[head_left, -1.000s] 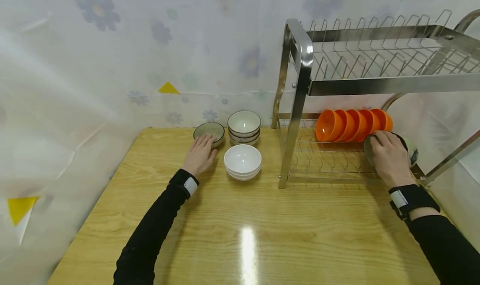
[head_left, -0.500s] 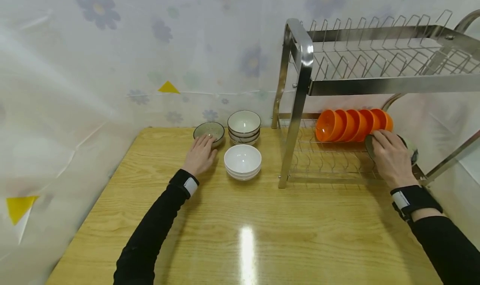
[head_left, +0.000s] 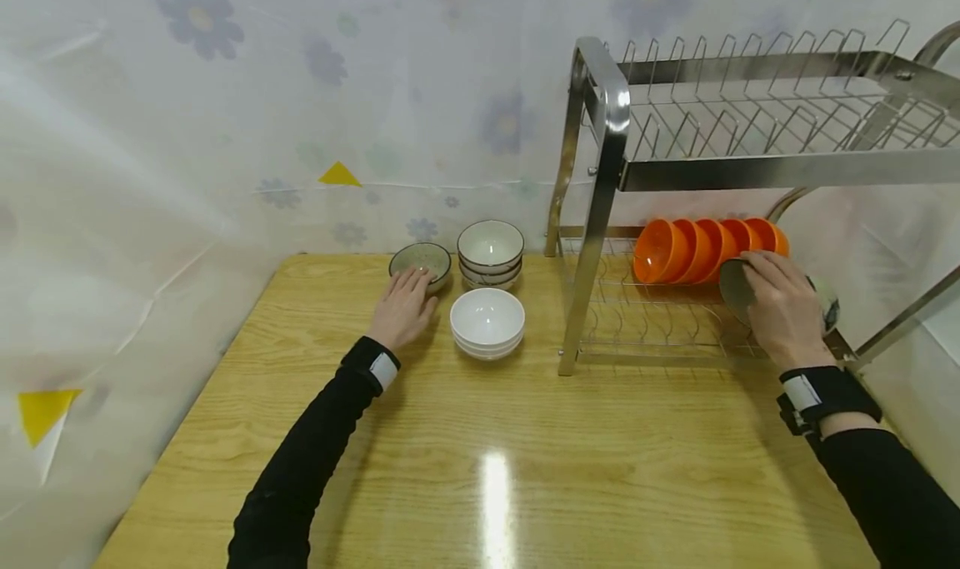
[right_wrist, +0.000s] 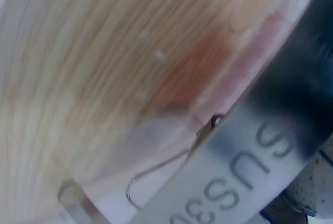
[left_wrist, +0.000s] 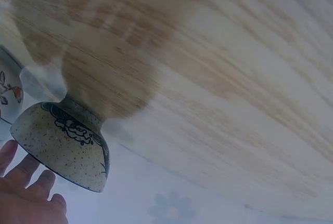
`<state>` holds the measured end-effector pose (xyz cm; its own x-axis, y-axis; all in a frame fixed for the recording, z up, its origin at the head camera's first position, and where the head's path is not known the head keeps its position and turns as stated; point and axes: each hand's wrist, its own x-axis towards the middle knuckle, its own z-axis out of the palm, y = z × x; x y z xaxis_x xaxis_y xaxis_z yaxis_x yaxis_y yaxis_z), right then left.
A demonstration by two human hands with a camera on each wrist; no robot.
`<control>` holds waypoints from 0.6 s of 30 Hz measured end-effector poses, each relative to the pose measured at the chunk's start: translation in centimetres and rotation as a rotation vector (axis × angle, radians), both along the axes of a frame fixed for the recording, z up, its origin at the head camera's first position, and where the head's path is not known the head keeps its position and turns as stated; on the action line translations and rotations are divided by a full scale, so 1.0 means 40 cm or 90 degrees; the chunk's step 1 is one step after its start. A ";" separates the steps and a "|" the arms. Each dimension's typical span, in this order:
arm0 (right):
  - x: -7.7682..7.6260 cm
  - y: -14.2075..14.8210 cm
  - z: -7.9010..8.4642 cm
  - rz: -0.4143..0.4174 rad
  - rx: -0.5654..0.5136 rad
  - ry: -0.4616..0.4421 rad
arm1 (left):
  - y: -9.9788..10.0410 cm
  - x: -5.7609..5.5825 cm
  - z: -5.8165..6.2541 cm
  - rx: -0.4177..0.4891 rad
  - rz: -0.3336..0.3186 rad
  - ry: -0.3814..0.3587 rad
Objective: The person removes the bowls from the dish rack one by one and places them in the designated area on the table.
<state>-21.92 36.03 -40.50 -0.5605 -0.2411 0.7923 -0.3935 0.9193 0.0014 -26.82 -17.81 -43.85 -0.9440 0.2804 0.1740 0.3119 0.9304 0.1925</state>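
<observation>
In the head view, my left hand rests its fingers at the near rim of a speckled grey-green bowl standing upright on the table. The left wrist view shows that bowl's dark swirl pattern, with the relaxed fingers right at its rim. Over on the lower tier of the dish rack, my right hand grips a grey-green bowl set on its side, its fingers over the upper rim. Another patterned bowl shows partly behind that hand. The right wrist view catches only a speckled bowl edge.
Several orange bowls stand on edge in a row behind the right hand. A two-tier steel rack rises on the right, its upper tier above that hand. White bowls and dark-rimmed bowls are stacked beside the left hand.
The bowl in my right hand has turned and leaned slightly left, showing more of its broad face than half a second ago. My left hand stays at its bowl.
</observation>
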 end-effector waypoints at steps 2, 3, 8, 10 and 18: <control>0.003 -0.005 0.001 -0.006 -0.080 -0.028 | 0.002 0.000 0.001 -0.004 0.001 -0.003; 0.005 -0.008 0.001 -0.012 -0.124 -0.041 | 0.003 0.000 0.002 -0.006 0.002 -0.004; 0.006 -0.022 0.008 -0.072 -0.352 -0.099 | 0.009 0.003 0.005 -0.009 0.006 -0.002; 0.008 -0.027 0.011 -0.084 -0.421 -0.127 | 0.011 0.003 0.006 -0.009 0.004 -0.002; 0.008 -0.062 0.020 -0.165 -0.606 -0.267 | 0.014 -0.001 0.007 -0.002 -0.010 0.009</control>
